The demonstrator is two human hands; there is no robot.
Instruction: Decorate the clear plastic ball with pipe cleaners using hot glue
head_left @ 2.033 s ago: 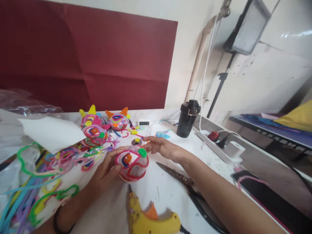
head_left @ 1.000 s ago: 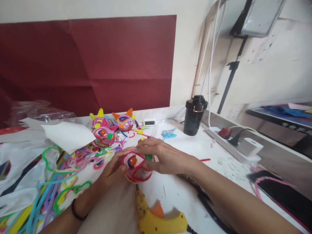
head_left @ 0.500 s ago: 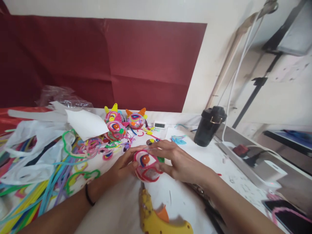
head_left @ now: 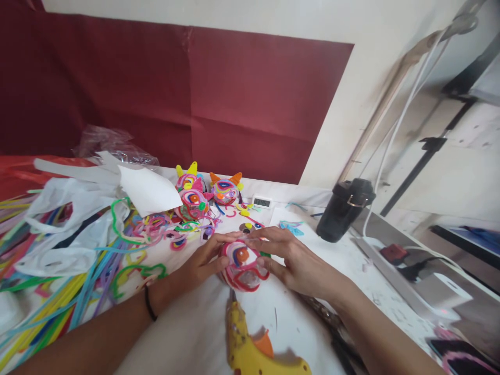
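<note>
Between my two hands is a round ball ornament (head_left: 244, 278) decorated with coiled pink, red and blue pipe cleaners and an orange centre like an eye. My left hand (head_left: 209, 258) grips its left side, thumb on the front. My right hand (head_left: 283, 255) holds its right side, fingers over the top and thumb near a red loop; a bit of green shows beneath the fingers. Just below the ball, a yellow hot glue gun (head_left: 246, 338) with an orange trigger lies on the white table, nozzle toward the ball. Dark-handled pliers or scissors (head_left: 328, 317) lie partly under my right forearm.
Similar decorated balls (head_left: 224, 191) with pipe-cleaner ears stand at the back beside a small digital clock (head_left: 261, 201). Loose pipe cleaners (head_left: 74, 297) and white plastic bags (head_left: 66, 205) crowd the left. A black tumbler (head_left: 344, 211) and a power strip (head_left: 406, 281) are on the right.
The view has shifted slightly, so the surroundings appear a little further right. Both hands keep hold of the ball, which seems barely turned.
</note>
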